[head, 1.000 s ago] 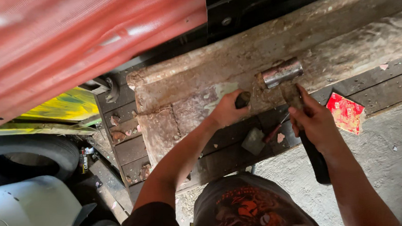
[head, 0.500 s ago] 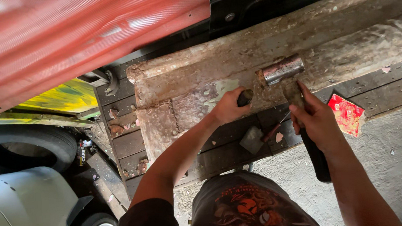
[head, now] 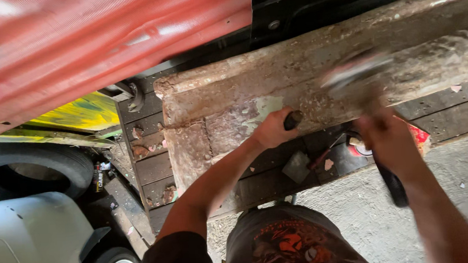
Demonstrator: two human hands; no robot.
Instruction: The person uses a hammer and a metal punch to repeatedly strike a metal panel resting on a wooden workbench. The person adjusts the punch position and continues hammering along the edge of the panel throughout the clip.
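My left hand [head: 269,130] is closed on a dark-handled chisel [head: 292,119] whose tip is pressed against the rusty, flaking metal beam [head: 296,72] of a vehicle body. To the right, my right hand [head: 388,137] grips a hammer by its black handle [head: 395,185]. The metal hammer head [head: 356,71] is blurred by motion, close to the beam's face and to the right of the chisel. My dark printed shirt fills the lower middle.
A red body panel [head: 101,42] spans the top left. Dark wooden planks [head: 148,167] lie under the beam, with a red packet [head: 422,136] and scraps on them. An old tyre [head: 28,168] and a white car [head: 28,245] are at left, and concrete floor [head: 350,222] at lower right.
The hammer head, sharp before, is now a blur in motion, and my right hand has shifted slightly right. My left hand stays on the chisel at the same spot.
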